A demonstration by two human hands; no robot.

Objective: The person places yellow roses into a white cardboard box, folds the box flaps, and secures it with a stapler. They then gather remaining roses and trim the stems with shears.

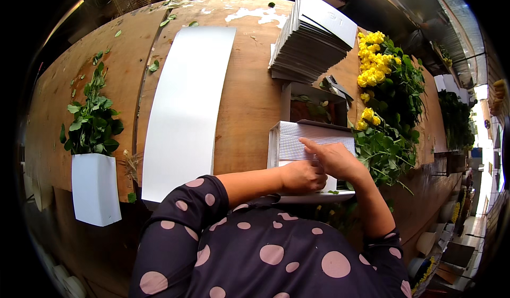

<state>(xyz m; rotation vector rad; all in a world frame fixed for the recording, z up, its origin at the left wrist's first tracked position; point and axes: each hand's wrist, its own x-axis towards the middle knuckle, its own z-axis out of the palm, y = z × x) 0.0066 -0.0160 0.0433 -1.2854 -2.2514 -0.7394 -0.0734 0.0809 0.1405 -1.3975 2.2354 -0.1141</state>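
Observation:
My left hand, its fingers curled in, is over a white sheet at the front of the near stack; whether it holds anything I cannot tell. Touching or just above it, my right hand has its index finger extended over the ribbed face of a corrugated cardboard piece. Behind that stands a dark open box with leaves inside. To the right lie yellow roses with leafy green stems. A long white sheet lies left of my hands.
A tall stack of folded white cardboard stands at the back of the wooden table. At the left, a white wrap holds leafy stems and overhangs the front edge. Loose leaves are scattered about.

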